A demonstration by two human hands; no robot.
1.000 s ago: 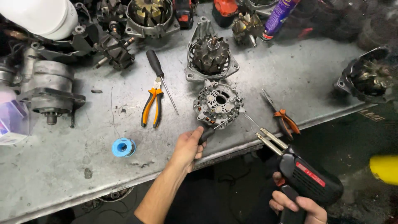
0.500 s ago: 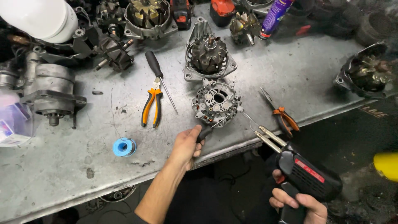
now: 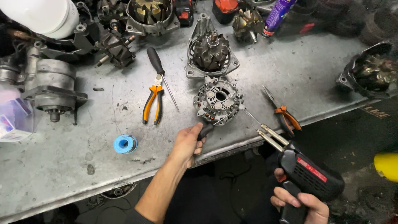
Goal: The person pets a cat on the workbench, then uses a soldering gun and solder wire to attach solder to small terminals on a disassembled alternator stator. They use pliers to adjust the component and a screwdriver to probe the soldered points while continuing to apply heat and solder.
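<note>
My left hand (image 3: pixel 186 143) grips the black handle of a small screwdriver (image 3: pixel 206 130) whose tip touches the lower edge of a round metal alternator part (image 3: pixel 218 101) lying on the grey workbench (image 3: pixel 74 166). My right hand (image 3: pixel 304 205) holds a black soldering gun (image 3: pixel 309 172) below the bench edge. Its twin metal prongs (image 3: pixel 269 137) point up-left and its thin wire tip reaches the right side of the round part.
Orange-handled pliers (image 3: pixel 152 103) and a black screwdriver (image 3: pixel 159 70) lie left of the part, a blue solder spool (image 3: pixel 125 144) nearer me. Orange cutters (image 3: pixel 284 114) rest at the right. Alternator housings (image 3: pixel 211 52) and rotors crowd the back, with a purple spray can (image 3: pixel 277 12).
The view has shifted slightly. Both hands and their tools stay almost where they were, against the round part.
</note>
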